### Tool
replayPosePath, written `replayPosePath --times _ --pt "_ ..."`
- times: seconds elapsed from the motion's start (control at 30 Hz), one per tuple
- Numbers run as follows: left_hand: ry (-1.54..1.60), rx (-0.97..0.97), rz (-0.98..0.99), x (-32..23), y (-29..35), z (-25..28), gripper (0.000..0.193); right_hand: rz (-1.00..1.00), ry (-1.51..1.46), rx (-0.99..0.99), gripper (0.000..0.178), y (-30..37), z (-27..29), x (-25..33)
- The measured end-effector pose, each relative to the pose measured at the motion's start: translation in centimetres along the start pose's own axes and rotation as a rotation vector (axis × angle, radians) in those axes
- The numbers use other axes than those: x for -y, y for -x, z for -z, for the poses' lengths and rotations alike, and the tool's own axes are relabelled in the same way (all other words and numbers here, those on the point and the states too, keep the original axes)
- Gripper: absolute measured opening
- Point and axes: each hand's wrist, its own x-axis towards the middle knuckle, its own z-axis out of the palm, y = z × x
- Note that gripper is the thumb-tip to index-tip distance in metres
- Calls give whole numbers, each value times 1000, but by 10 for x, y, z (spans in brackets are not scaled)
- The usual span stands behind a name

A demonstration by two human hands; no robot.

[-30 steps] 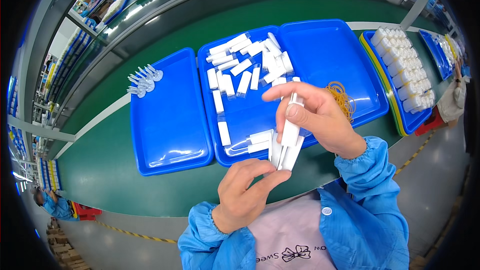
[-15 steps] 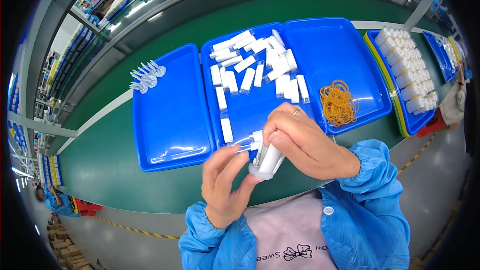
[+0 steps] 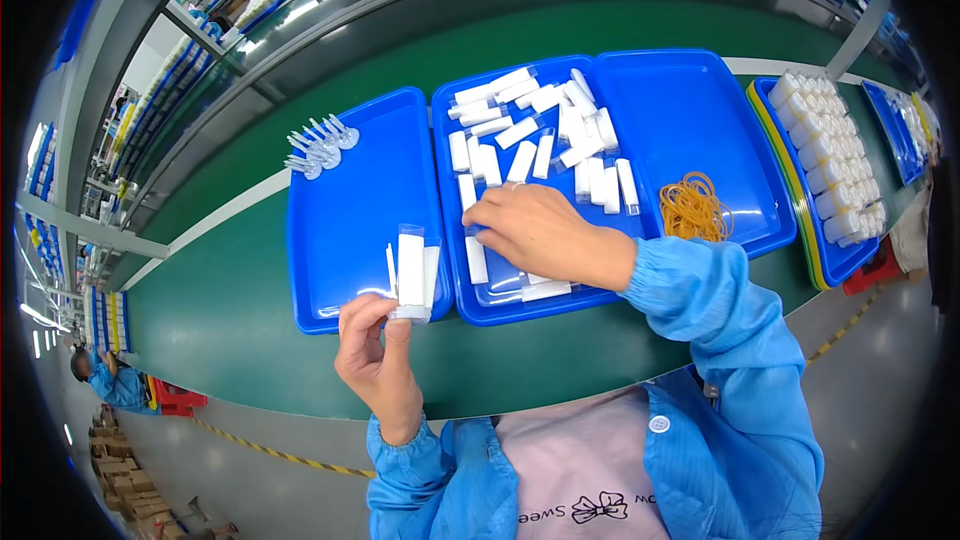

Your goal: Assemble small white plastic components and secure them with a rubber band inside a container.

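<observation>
My left hand [image 3: 378, 355] pinches a small translucent round base [image 3: 410, 313] over the near edge of the left blue tray. Flat white pieces in clear sleeves [image 3: 412, 270] stand upright on it, beside a thin white stick [image 3: 391, 268]. My right hand [image 3: 535, 230] reaches into the middle blue tray [image 3: 500, 315], its fingertips closed at the clear end of a white sleeved piece [image 3: 477, 262]. Another such piece [image 3: 545, 290] lies below my right wrist. Several more white sleeved pieces [image 3: 522, 160] are scattered across that tray's far part.
The left blue tray [image 3: 350, 210] has clear stemmed plastic parts [image 3: 322, 148] at its far corner. A heap of amber rubber bands [image 3: 695, 208] lies in the right blue tray [image 3: 660, 100]. Further right, stacked trays carry rows of white bundles [image 3: 825, 155]. A metal frame [image 3: 90, 225] stands left.
My hands have parted. My left hand has moved left with the base and its white pieces, while my right hand has let go of them and reached into the middle tray.
</observation>
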Motion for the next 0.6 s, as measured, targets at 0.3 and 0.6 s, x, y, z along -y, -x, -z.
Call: replayPosePath --times 0.3,0.6 --pt "-82 50 -52 5 4 14 14 315 435 -70 18 -29 -10 -33" --pt "-319 123 -184 2 11 7 20 -13 -130 -47 26 -4 32 -17"
